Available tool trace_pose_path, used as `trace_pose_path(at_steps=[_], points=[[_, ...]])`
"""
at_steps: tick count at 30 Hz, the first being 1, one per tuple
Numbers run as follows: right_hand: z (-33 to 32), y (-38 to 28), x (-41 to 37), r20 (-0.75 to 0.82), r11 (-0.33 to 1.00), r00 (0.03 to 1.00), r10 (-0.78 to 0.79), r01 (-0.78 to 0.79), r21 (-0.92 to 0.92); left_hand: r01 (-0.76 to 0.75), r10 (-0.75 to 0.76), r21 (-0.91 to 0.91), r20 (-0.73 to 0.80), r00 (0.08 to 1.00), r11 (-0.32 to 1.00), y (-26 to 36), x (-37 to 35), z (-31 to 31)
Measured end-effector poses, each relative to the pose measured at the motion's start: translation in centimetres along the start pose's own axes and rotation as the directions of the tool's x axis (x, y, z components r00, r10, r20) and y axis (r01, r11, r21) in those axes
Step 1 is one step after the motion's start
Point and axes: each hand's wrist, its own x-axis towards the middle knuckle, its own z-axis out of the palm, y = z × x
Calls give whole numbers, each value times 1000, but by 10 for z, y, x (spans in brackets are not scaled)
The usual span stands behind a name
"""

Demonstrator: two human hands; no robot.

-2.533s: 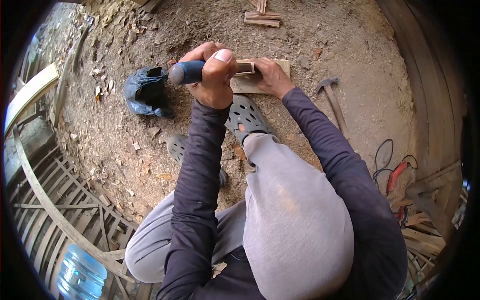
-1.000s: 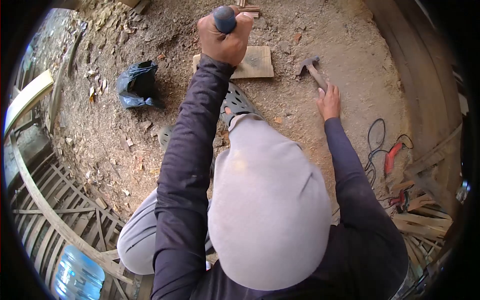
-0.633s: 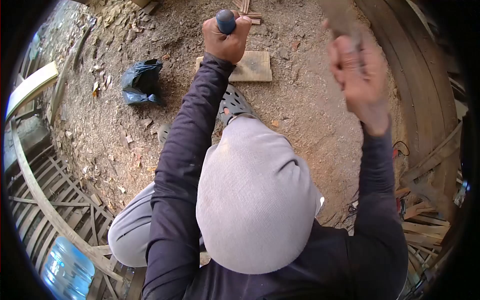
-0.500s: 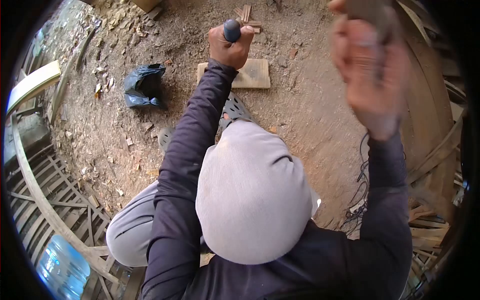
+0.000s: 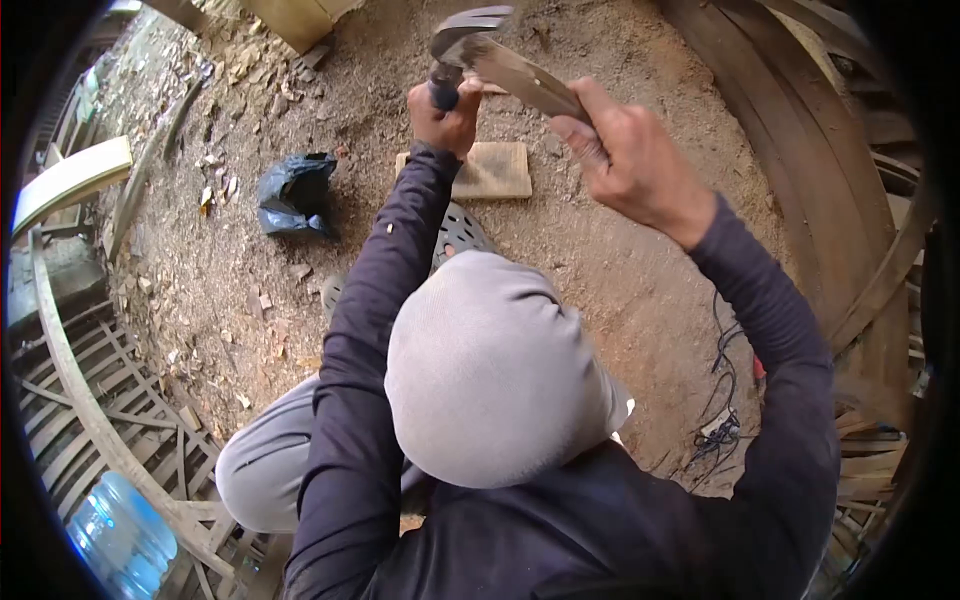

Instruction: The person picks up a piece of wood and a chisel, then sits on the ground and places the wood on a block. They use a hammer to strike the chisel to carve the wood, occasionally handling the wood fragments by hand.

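Observation:
My left hand (image 5: 440,128) is wrapped round the upright dark handle (image 5: 445,88) of what looks like a chisel; its lower end is hidden. In my right hand (image 5: 640,165) is a claw hammer (image 5: 525,80) with a flat wooden handle. The hammer's metal head is at the top of the chisel handle, seemingly touching it. Under my left wrist, a pale wooden board (image 5: 497,170) lies on the ground. Part of a reddish wood piece (image 5: 494,88) shows beyond my left hand.
A crumpled dark plastic bag (image 5: 297,190) lies left of my arm. Wood chips cover the dirt floor. Long curved planks (image 5: 790,150) line the right side, near a black cord (image 5: 722,420). At lower left are a slatted wooden frame (image 5: 75,370) and blue water bottle (image 5: 125,535).
My right hand has swung the hammer from the upper right inward and to the left, onto the chisel handle. My left hand keeps its grip, slightly lower in view.

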Motion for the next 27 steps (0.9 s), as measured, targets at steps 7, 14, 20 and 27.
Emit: trace_pose_path(at_steps=[7, 14, 20, 27], points=[[36, 23, -11, 115, 996, 993, 21, -30, 84, 105, -105, 9, 3, 994, 994, -5, 7, -7], [-32, -15, 22, -126, 993, 991, -37, 51, 104, 149, -153, 104, 34, 988, 983, -3, 8, -5], [24, 20, 1, 194, 996, 977, 89, -86, -26, 141, -140, -14, 27, 990, 990, -1, 7, 2], [13, 22, 10, -76, 996, 997, 23, -16, 88, 188, -188, -7, 42, 981, 982, -5, 12, -3]])
